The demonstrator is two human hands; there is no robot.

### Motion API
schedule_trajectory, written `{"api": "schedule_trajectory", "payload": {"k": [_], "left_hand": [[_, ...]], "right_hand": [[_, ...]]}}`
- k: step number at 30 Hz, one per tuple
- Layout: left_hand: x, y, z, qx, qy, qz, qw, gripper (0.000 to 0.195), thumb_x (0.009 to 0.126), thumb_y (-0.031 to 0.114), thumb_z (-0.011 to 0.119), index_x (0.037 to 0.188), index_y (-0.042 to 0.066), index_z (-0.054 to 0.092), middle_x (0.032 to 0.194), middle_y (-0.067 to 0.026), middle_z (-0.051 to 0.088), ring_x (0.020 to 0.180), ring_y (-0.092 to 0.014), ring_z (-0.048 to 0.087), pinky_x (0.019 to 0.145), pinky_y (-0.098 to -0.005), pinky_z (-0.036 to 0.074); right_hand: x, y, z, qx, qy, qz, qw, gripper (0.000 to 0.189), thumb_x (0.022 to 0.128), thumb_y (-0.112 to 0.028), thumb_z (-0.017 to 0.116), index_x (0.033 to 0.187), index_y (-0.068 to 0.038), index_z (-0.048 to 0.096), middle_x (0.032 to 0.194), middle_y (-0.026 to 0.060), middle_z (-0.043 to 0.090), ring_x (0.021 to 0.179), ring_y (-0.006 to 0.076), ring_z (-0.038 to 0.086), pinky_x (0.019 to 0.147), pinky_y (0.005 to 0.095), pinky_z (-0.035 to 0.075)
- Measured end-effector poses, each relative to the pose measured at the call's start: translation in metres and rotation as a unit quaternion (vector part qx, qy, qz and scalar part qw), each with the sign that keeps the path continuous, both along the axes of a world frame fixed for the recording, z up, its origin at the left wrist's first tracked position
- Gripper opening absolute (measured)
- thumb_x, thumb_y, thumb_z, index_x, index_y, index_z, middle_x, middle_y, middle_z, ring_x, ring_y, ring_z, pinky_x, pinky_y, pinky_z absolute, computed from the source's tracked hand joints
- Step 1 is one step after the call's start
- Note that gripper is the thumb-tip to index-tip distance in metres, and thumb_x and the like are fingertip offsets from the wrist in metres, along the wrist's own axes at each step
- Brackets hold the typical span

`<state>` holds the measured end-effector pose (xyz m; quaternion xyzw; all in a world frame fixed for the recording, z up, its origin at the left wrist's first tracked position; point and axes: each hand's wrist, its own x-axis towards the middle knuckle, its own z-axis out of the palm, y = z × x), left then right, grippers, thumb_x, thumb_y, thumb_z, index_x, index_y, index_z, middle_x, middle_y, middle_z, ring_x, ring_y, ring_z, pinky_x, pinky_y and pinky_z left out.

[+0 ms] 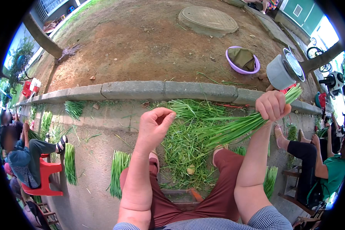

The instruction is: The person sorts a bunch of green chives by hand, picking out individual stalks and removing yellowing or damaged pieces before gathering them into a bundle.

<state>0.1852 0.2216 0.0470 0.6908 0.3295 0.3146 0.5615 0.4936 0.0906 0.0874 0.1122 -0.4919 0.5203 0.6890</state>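
Note:
My right hand (271,106) grips a bunch of green garlic chives (235,128), with the pale stem ends above the fist and the leaves fanning down to the left. My left hand (158,125) is apart from the bunch, thumb and forefinger tips pinched together; I see nothing between them. Below and between the hands, loose chive leaves (184,152) cover the ground between my feet. A small pale round thing (191,169) lies on them. Another chive pile (195,109) rests against the kerb. A bundle (119,172) lies beside my left leg, and another (270,181) beyond my right arm.
A stone kerb (132,89) crosses ahead, with bare soil and a round manhole cover (208,18) beyond. A purple basin (257,69) holds a dark cloth item; a grey bucket (277,73) stands right of it. People sit at left (20,164) and right (333,169).

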Motion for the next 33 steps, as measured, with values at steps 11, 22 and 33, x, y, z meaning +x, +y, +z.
{"api": "schedule_trajectory", "payload": {"k": [11, 22, 33], "left_hand": [[0.023, -0.016, 0.000, 0.119, -0.053, -0.091, 0.987, 0.055, 0.080, 0.030, 0.074, 0.124, 0.002, 0.056, 0.115, -0.0095, 0.062, 0.107, -0.018, 0.056, 0.090, -0.0311, 0.041], [0.038, -0.036, 0.002, -0.134, -0.057, -0.252, 0.957, 0.075, 0.075, 0.020, 0.079, 0.134, 0.000, 0.037, 0.129, -0.0092, 0.048, 0.122, -0.022, 0.044, 0.103, -0.0355, 0.035], [0.046, -0.038, -0.022, 0.048, -0.017, -0.164, 0.985, 0.036, 0.087, 0.009, 0.063, 0.119, -0.001, 0.051, 0.108, -0.0109, 0.058, 0.104, -0.020, 0.054, 0.089, -0.0342, 0.044]], "right_hand": [[-0.014, 0.013, -0.007, -0.130, -0.091, -0.034, 0.987, 0.036, 0.089, -0.021, 0.058, 0.059, -0.015, 0.040, 0.042, -0.0067, 0.040, 0.033, 0.0074, 0.037, 0.037, 0.0243, 0.030], [-0.123, 0.049, -0.021, -0.307, -0.223, -0.129, 0.916, 0.026, 0.080, -0.017, 0.060, 0.060, -0.010, 0.045, 0.085, 0.0103, 0.061, 0.102, 0.0309, 0.058, 0.088, 0.0460, 0.046], [-0.119, 0.051, -0.014, -0.338, -0.376, -0.230, 0.832, 0.029, 0.076, -0.024, 0.074, 0.090, -0.004, 0.059, 0.094, 0.0083, 0.063, 0.095, 0.0183, 0.059, 0.085, 0.0356, 0.048]]}}
